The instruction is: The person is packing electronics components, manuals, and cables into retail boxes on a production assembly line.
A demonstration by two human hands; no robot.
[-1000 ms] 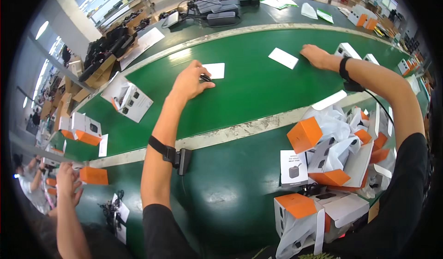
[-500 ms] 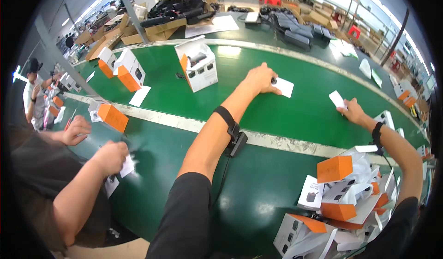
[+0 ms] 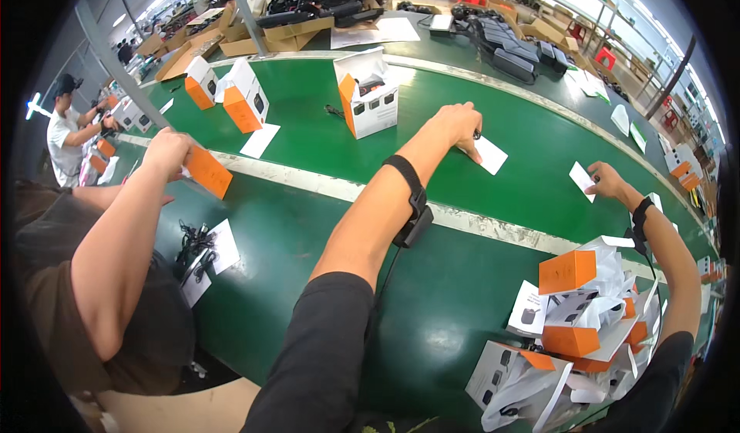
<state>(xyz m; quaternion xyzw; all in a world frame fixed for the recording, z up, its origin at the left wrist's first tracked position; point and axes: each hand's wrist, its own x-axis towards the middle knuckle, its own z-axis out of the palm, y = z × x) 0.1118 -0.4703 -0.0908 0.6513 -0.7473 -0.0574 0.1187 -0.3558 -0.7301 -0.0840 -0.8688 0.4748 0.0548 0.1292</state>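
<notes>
Right hand (image 3: 611,180) pinches a white rectangular card (image 3: 581,182) between fingers, best by its edge; left hand's (image 3: 461,130) fingers curl, grip unclear.

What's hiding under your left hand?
A white card pokes out past the left hand, and a bit of something black shows there too. The hand covers the rest, so I can't tell what the black thing is.
</notes>
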